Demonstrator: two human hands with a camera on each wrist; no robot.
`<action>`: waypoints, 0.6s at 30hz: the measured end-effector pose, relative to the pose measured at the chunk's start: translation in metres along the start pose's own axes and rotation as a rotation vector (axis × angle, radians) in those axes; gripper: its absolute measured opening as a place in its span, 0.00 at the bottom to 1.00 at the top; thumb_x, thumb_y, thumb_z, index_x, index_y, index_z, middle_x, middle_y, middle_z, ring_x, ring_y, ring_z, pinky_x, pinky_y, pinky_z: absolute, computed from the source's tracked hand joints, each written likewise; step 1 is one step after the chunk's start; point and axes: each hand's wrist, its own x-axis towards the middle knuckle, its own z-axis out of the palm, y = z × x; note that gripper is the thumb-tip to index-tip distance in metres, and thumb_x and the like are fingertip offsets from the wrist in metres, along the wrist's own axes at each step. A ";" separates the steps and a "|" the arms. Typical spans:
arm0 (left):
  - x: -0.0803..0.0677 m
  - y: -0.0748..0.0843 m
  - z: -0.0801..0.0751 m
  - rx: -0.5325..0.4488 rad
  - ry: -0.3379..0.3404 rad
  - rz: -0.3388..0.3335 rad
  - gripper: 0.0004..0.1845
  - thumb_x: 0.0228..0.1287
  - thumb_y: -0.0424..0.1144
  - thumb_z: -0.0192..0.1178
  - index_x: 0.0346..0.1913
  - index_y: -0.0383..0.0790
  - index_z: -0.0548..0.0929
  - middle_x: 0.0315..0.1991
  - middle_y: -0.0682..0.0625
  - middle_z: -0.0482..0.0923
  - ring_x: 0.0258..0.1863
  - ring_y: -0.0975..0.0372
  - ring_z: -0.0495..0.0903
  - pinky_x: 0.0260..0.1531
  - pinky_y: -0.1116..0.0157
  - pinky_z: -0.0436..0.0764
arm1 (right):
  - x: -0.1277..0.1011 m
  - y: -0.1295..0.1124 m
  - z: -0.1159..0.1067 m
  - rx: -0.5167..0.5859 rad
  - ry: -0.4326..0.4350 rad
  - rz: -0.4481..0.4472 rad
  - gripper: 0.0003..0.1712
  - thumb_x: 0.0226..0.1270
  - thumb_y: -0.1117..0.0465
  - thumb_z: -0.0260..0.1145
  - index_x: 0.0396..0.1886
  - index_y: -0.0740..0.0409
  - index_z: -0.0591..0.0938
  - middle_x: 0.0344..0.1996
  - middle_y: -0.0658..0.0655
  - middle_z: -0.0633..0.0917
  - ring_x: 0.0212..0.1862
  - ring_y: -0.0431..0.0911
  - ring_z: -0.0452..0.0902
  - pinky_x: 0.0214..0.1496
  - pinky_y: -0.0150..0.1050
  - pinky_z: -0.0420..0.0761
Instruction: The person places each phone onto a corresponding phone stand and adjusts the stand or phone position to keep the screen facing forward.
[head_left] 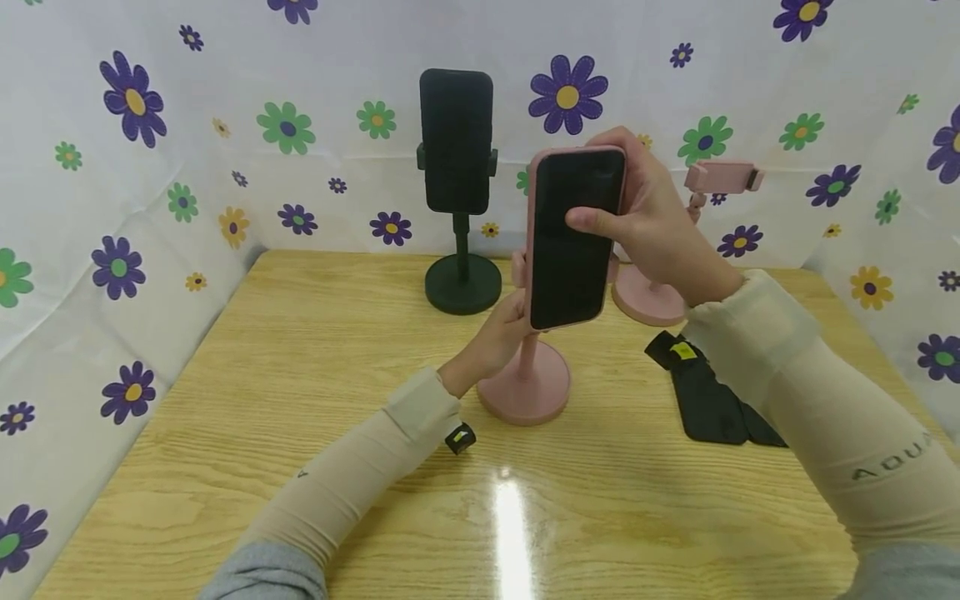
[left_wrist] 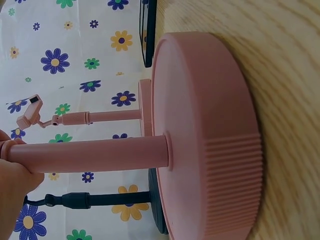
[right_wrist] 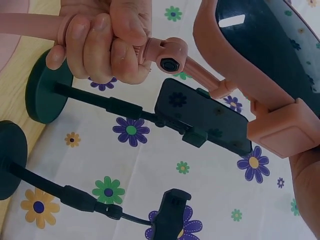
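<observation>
A pink phone stand [head_left: 525, 396] stands upright on the wooden table, and my left hand [head_left: 491, 342] is wrapped around its pole just below the clamp. In the right wrist view the fingers of that left hand [right_wrist: 95, 47] curl fully round the pole. A smartphone in a pink case [head_left: 570, 287] sits tilted upright against the stand's pink clamp [right_wrist: 287, 127]. My right hand [head_left: 652, 221] holds its upper right edge, thumb on the dark screen and fingers behind. How firmly the clamp grips the phone cannot be told.
Behind stands a dark green phone stand [head_left: 462, 287] bearing a black phone [head_left: 456, 137]. Another dark green stand [right_wrist: 12, 160] shows in the right wrist view. At the back right is a second pink stand [head_left: 651, 302]. Flat black slabs [head_left: 712, 404] lie under my right forearm.
</observation>
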 end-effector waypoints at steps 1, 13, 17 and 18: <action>0.000 0.000 0.000 0.005 0.000 -0.004 0.28 0.46 0.68 0.55 0.35 0.46 0.70 0.21 0.58 0.61 0.25 0.64 0.59 0.36 0.66 0.64 | 0.000 0.000 -0.001 -0.009 0.012 0.000 0.23 0.57 0.70 0.68 0.47 0.50 0.70 0.38 0.48 0.83 0.40 0.43 0.81 0.41 0.33 0.83; 0.000 0.001 -0.004 0.060 -0.029 0.001 0.32 0.50 0.64 0.53 0.36 0.34 0.72 0.20 0.57 0.59 0.21 0.65 0.56 0.31 0.67 0.61 | 0.000 0.002 -0.005 -0.034 0.049 -0.022 0.24 0.55 0.70 0.69 0.48 0.50 0.69 0.40 0.50 0.80 0.40 0.44 0.80 0.42 0.31 0.82; 0.000 0.000 -0.005 0.065 -0.016 -0.016 0.48 0.46 0.66 0.55 0.48 0.19 0.67 0.23 0.58 0.63 0.26 0.66 0.62 0.33 0.69 0.64 | 0.003 0.001 -0.001 -0.118 0.043 -0.031 0.26 0.55 0.72 0.68 0.49 0.51 0.69 0.39 0.49 0.80 0.40 0.44 0.80 0.41 0.32 0.82; 0.000 0.000 -0.006 0.061 -0.016 -0.023 0.50 0.45 0.66 0.55 0.53 0.18 0.64 0.24 0.59 0.64 0.28 0.67 0.63 0.35 0.70 0.65 | 0.003 0.001 0.000 -0.143 0.043 -0.037 0.26 0.55 0.72 0.68 0.50 0.51 0.69 0.38 0.49 0.80 0.39 0.44 0.80 0.40 0.32 0.82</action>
